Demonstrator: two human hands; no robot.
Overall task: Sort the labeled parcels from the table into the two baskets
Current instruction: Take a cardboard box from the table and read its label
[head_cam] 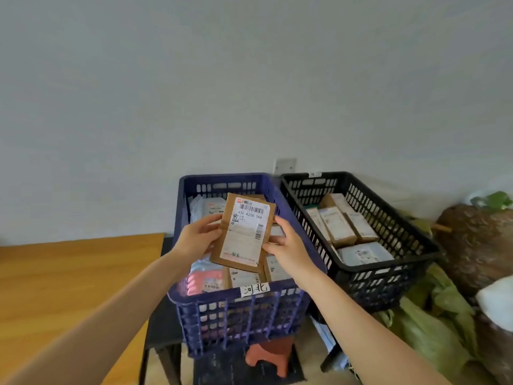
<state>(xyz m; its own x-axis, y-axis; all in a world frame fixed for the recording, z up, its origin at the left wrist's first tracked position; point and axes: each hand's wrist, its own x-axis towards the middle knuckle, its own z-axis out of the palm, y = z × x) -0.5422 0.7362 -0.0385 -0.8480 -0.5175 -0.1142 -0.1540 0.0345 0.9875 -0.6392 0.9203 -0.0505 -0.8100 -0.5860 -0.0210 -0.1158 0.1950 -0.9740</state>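
**Brown parcel held over the blue basket**

Head view: I hold a flat brown cardboard parcel (pixel 244 234) in both hands, lifted above the open top of the blue basket (pixel 236 323). My left hand (pixel 198 237) grips its left edge, thumb on the front face and the rest curled behind. My right hand (pixel 286 245) pinches its right edge, the fingers (pixel 281 222) narrow and closed on the cardboard. The parcel is tilted, top leaning right. Its white shipping label (pixel 245 232) faces me, with a barcode and the print "436 A208 066".

Straight beneath my fingers, the blue basket holds other sorted parcels (pixel 205 282): brown cardboard ones, plus pink and pale blue soft mailers. A white handwritten tag (pixel 254 289) sits on its near rim, below my fingers.

Just right of my fingers stands the black basket (pixel 374 284), side by side with the blue one. It carries labeled brown boxes (pixel 341 226) and a grey mailer nearer me. A small white tag (pixel 314 174) sits on its far rim.

Left of my left fingers and lower lies the wooden tabletop (pixel 69 287). Well below my fingers, under the blue basket, stands a red-brown stool (pixel 270 354). Green bags (pixel 433 329) lie low to the right. Beyond my fingers, a white wall socket (pixel 285 165) sits on the wall.
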